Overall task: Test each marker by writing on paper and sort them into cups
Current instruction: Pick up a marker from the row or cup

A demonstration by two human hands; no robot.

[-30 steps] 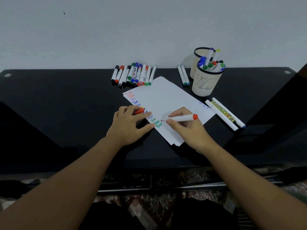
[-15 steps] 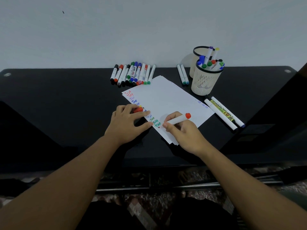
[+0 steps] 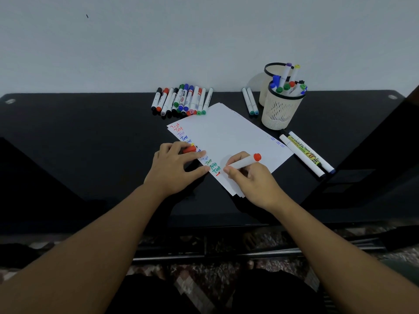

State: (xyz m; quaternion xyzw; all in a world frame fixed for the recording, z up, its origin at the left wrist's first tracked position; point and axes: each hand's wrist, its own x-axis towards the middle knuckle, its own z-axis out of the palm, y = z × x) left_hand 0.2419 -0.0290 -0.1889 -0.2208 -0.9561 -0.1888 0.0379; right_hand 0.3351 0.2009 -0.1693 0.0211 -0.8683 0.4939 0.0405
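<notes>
The right hand (image 3: 250,180) pinches a white marker with a red end (image 3: 244,163), its tip on the white paper stack (image 3: 229,137) beside a short red stroke, below a column of coloured "Test" words. The left hand (image 3: 174,168) lies on the paper's left edge, its grip curled round a red cap (image 3: 189,149). On the glossy black bench (image 3: 79,137), a row of capped markers (image 3: 182,100) lies behind the paper; two cream slotted cups (image 3: 280,109) holding markers stand at right.

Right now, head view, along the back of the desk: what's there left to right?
row of markers → pair of teal-tipped markers → slotted cup in front of the black-rimmed cup → two long markers
</notes>
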